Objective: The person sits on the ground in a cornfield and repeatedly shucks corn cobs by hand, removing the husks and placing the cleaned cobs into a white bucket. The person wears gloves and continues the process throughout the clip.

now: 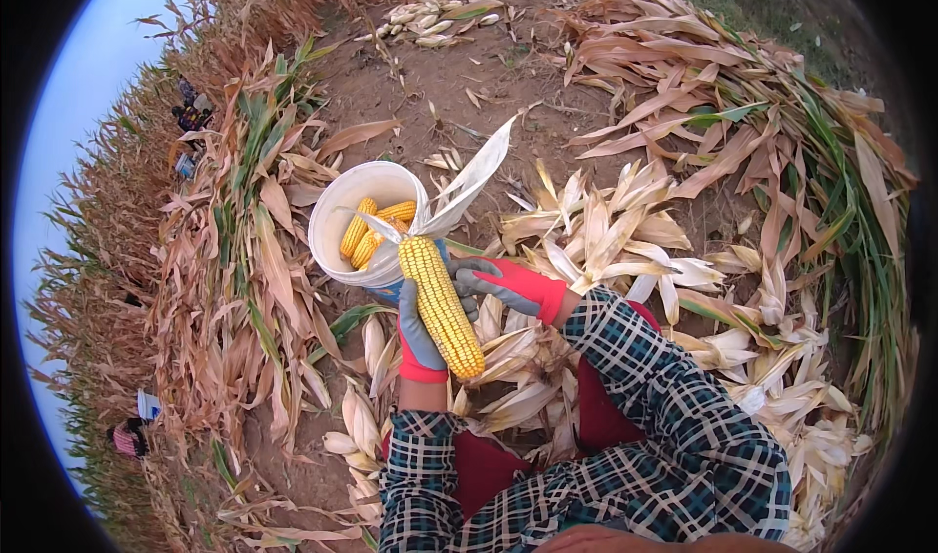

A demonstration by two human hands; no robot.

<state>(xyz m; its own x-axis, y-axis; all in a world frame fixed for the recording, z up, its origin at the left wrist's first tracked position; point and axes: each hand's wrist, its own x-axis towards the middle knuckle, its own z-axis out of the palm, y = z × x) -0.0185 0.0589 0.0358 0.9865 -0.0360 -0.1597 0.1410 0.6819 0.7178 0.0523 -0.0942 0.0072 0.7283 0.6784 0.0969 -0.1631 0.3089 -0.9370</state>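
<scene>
A husked ear of yellow corn (441, 307) lies slantwise between my hands, with pale husk leaves (476, 175) still attached at its upper end. My left hand (419, 329), in a grey and red work glove, grips the ear from its left side. On the other side my right hand (498, 282), gloved alike, has its fingers against the ear, partly hidden behind it. Just beyond the ear stands a white plastic bucket (322, 219) with several husked ears of corn (357, 227) inside. The ear's husk partly covers the bucket's near rim.
Loose dry husks (608, 230) cover ground before me and to the right. Unhusked ears (359, 417) lie at lower left, and more corn (432, 22) is heaped farther off. Cut stalks (733, 99) lie right. People (192, 113) are among stalks at far left, near another bucket (148, 404).
</scene>
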